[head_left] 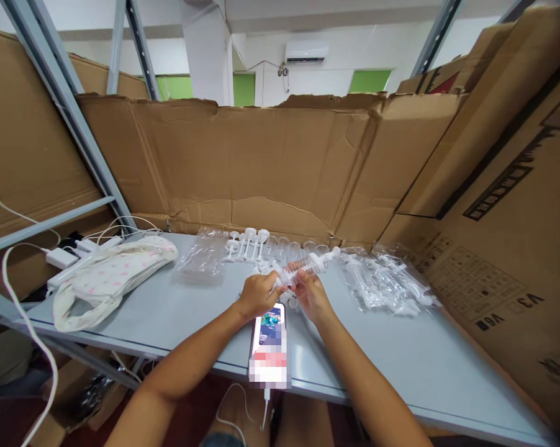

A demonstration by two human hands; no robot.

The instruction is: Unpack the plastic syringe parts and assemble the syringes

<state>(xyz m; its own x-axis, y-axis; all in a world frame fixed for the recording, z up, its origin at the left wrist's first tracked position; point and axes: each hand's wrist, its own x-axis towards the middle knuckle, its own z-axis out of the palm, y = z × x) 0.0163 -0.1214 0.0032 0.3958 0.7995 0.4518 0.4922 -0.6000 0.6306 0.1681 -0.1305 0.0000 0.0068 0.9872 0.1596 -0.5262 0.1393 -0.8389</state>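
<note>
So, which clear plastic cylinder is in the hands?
The slanted clear plastic cylinder held by the left hand and right hand; the row of clear cylinders behind sits untouched.

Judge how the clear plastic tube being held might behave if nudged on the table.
The clear plastic tube might roll, given its rounded sides. It seems stiff, looking straight between left hand and right hand. Its see-through walls suggest it's light.
</note>
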